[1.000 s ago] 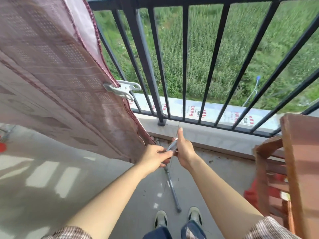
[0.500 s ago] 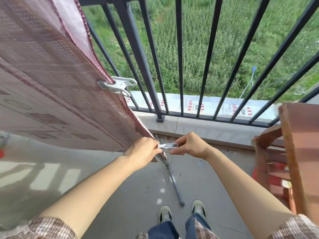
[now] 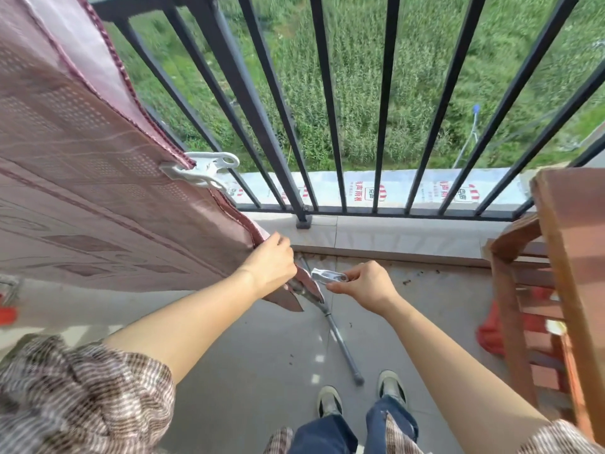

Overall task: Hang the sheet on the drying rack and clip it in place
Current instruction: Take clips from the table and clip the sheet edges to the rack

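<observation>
A pink patterned sheet [image 3: 82,178] hangs down the left side, its dark red hem running diagonally toward the floor. A white clip [image 3: 203,168] is fastened on that hem halfway up. My left hand [image 3: 271,263] grips the hem near the lower corner. Just to its right, my right hand [image 3: 366,285] pinches a second white clip [image 3: 327,276], held level beside the corner and apart from the cloth. The rack's grey leg [image 3: 343,345] slants across the floor below; the rest of the rack is hidden by the sheet.
A black balcony railing [image 3: 327,109] stands close ahead over a low concrete kerb [image 3: 393,237], with a green field beyond. A brown wooden stool or frame [image 3: 563,273] stands at the right, red cloth [image 3: 491,332] at its foot. My feet [image 3: 360,398] stand on grey floor.
My hands have drawn apart: the left slid up along the hem, and the right pulled the clip slightly rightward, away from the cloth. The view tilted up and left a little.
</observation>
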The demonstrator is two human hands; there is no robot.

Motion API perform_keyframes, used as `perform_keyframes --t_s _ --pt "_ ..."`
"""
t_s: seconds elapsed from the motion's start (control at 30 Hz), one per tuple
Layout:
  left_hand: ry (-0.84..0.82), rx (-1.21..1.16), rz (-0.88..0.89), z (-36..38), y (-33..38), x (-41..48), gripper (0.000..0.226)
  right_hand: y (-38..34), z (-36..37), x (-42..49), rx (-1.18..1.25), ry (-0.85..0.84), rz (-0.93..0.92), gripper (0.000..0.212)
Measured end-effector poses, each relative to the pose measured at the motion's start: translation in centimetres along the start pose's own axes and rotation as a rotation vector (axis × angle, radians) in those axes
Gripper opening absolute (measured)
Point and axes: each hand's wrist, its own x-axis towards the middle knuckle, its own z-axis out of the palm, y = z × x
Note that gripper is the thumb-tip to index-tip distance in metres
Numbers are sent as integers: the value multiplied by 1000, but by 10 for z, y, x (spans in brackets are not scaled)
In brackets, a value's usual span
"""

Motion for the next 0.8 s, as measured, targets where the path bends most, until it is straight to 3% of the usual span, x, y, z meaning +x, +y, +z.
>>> perform_keyframes --t_s 0.1,0.43,0.6,0.8 --pt "52 -163 0 3 -3 -2 28 -6 6 0 -60 34 -66 27" --pt "171 -339 -49 11 -18 1 30 -30 16 12 -238 70 -238 35" --pt "150 -538 -137 5 -21 2 39 -39 24 22 -197 47 -268 69" --pt "144 -624 -145 3 -24 3 45 -44 44 24 -240 39 -234 29"
